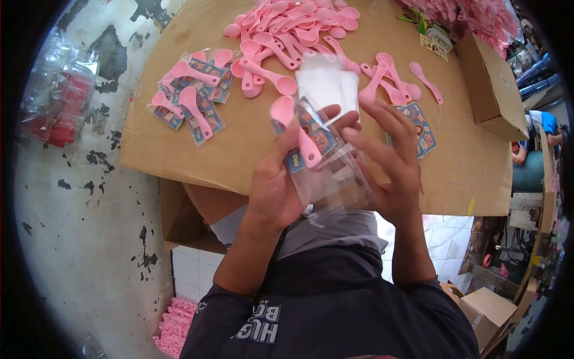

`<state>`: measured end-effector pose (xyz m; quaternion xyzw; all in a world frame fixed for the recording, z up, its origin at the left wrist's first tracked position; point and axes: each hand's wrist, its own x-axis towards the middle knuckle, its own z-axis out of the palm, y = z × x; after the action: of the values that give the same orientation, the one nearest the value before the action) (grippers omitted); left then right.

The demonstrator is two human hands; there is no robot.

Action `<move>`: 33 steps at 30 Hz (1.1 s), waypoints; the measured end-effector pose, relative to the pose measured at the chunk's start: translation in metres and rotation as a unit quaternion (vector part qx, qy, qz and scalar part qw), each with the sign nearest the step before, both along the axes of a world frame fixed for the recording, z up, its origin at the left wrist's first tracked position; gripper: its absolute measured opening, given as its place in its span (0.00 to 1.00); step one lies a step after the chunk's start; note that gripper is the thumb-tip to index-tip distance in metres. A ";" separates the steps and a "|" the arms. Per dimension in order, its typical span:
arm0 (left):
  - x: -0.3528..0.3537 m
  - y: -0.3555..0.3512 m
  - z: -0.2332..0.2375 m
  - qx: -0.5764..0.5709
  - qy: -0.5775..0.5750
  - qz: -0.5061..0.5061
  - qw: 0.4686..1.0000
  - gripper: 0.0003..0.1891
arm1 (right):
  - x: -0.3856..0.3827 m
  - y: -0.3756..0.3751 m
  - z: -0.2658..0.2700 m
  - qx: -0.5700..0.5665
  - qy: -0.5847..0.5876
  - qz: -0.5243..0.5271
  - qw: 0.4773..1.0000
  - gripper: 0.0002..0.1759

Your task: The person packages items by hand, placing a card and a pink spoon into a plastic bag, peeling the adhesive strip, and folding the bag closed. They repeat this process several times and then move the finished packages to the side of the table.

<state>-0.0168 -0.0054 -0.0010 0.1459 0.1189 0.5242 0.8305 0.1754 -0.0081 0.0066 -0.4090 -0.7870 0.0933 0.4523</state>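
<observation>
My left hand [272, 179] grips a clear plastic bag [332, 179] with a printed blue card [317, 131] in it and a pink measuring spoon [308, 143] lying over the card. The thumb presses near the spoon's bowl, and the bag's loose end hangs toward my body. Beside the bag, my right hand [391, 161] has its fingers spread, with the fingertips close to the card's edge. Behind the hands lies a stack of clear bags [326, 84]. More blue cards [421, 128] rest on the table right of my right hand.
A large heap of pink spoons [293, 24] covers the far side of the cardboard-topped table [179, 152]. Several spoons with cards in bags [200, 113] lie at left. A cardboard box [490, 84] stands at right, and a peeling wall [89, 209] borders the left side.
</observation>
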 end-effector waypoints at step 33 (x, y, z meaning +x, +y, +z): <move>0.026 -0.027 0.012 0.199 0.425 0.146 0.871 0.21 | 0.002 -0.028 0.009 -0.206 0.302 -0.003 0.931 0.32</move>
<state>0.0088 -0.0323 0.0107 0.4979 0.3740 0.5394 0.5668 0.1778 -0.0358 0.0154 -0.4477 -0.5753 0.3712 0.5751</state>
